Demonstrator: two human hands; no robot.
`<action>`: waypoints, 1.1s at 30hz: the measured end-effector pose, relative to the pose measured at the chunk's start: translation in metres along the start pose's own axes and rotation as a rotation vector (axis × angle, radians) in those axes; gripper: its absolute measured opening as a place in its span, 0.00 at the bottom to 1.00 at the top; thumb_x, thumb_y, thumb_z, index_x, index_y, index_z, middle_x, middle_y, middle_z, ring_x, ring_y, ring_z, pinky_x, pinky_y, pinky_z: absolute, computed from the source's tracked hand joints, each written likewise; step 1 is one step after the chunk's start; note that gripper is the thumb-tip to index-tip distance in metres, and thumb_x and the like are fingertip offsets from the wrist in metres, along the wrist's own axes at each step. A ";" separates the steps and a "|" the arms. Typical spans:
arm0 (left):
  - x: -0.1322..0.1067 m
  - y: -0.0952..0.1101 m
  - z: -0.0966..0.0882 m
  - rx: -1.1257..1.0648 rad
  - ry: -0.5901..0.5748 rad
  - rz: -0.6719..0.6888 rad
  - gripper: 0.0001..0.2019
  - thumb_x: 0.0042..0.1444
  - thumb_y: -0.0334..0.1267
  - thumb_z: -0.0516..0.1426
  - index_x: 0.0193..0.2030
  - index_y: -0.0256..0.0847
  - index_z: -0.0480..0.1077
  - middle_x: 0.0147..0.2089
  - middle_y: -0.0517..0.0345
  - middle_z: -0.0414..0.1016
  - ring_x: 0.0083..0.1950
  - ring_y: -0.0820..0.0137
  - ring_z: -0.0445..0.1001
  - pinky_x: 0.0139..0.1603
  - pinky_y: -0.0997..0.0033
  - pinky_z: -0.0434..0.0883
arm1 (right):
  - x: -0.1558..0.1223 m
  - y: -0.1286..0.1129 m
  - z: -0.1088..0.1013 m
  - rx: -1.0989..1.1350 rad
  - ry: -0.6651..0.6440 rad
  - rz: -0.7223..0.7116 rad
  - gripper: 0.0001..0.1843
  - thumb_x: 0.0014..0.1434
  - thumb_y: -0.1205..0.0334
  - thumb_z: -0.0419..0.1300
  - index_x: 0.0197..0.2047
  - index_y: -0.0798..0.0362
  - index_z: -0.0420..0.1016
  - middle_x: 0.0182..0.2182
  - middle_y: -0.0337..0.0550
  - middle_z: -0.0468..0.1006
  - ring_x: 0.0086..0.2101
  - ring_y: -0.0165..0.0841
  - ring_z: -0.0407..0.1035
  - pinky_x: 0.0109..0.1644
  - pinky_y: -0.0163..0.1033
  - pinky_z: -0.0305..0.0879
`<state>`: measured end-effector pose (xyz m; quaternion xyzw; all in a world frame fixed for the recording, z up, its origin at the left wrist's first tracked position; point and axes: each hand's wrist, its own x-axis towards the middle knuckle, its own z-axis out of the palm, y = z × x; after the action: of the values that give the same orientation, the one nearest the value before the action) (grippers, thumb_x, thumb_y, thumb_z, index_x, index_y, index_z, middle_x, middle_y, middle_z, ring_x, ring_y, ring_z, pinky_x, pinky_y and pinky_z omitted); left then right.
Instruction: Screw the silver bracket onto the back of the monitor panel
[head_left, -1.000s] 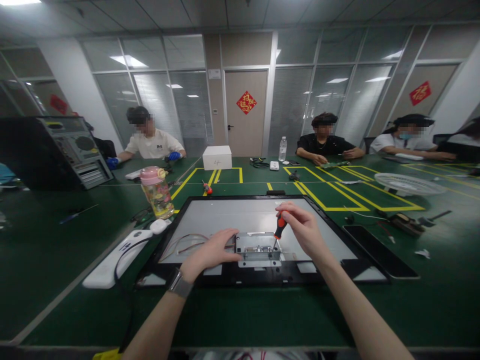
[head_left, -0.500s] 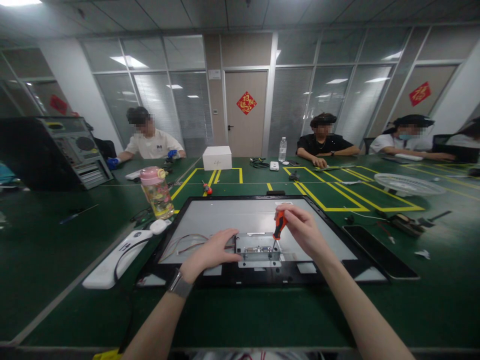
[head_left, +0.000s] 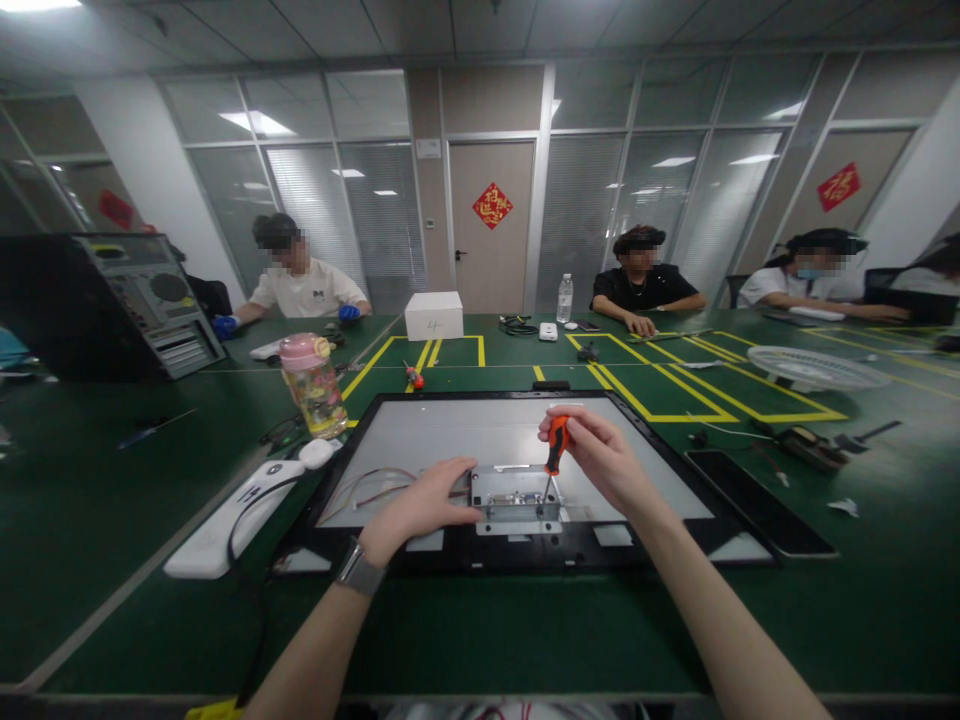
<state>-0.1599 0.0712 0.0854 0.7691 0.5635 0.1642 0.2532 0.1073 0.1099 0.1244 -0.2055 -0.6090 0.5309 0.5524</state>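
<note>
A screen panel [head_left: 442,430] with a black frame lies flat on the green table, its grey-white back side up. On its near middle part sits a metal bracket box [head_left: 499,512] with connectors along it. My left hand [head_left: 431,500], watch on the wrist, holds the left end of this box between thumb and fingers. Pinched in my right hand [head_left: 600,450] is an orange and black screwdriver [head_left: 557,445], tilted slightly, its tip down at the right part of the box. Thin wires [head_left: 375,485] run from the left side of the box across the panel.
Left of the panel are a white power bank [head_left: 232,520] with a cable, a pink-lidded bottle [head_left: 311,385] and a computer case [head_left: 112,305]. A black phone [head_left: 757,500] lies at the right. Beyond are a white box [head_left: 434,317], a red-handled screwdriver [head_left: 414,376] and several seated people.
My right hand and the screwdriver have shifted slightly left, the tip moving a little left along the metal box. My left hand stays in place.
</note>
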 end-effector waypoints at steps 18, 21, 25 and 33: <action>0.001 0.001 0.000 0.004 0.000 -0.002 0.38 0.51 0.49 0.64 0.67 0.41 0.61 0.71 0.47 0.59 0.70 0.54 0.59 0.71 0.58 0.54 | 0.000 0.001 0.000 -0.072 0.027 -0.080 0.12 0.52 0.47 0.71 0.34 0.46 0.82 0.36 0.41 0.76 0.37 0.36 0.71 0.43 0.41 0.71; 0.002 0.000 0.001 -0.006 0.009 0.002 0.37 0.51 0.50 0.64 0.66 0.43 0.61 0.71 0.48 0.60 0.70 0.54 0.60 0.71 0.57 0.55 | 0.001 0.003 -0.001 -0.079 0.040 -0.068 0.13 0.53 0.47 0.70 0.35 0.46 0.82 0.33 0.41 0.77 0.34 0.35 0.71 0.41 0.41 0.71; 0.002 -0.001 0.001 -0.009 0.008 0.005 0.37 0.51 0.50 0.64 0.67 0.43 0.61 0.71 0.48 0.60 0.70 0.55 0.59 0.71 0.58 0.54 | 0.000 0.001 0.000 0.026 0.002 0.001 0.16 0.56 0.47 0.68 0.43 0.47 0.82 0.33 0.43 0.80 0.35 0.37 0.74 0.44 0.45 0.72; 0.000 0.001 0.000 -0.004 -0.001 -0.005 0.38 0.52 0.49 0.64 0.67 0.40 0.60 0.71 0.47 0.59 0.70 0.54 0.59 0.71 0.59 0.55 | 0.000 0.002 -0.001 0.039 -0.024 0.009 0.16 0.56 0.51 0.67 0.46 0.47 0.83 0.37 0.46 0.83 0.40 0.40 0.76 0.49 0.48 0.72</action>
<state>-0.1591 0.0710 0.0860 0.7672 0.5650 0.1643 0.2553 0.1069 0.1113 0.1223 -0.1909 -0.6042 0.5475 0.5466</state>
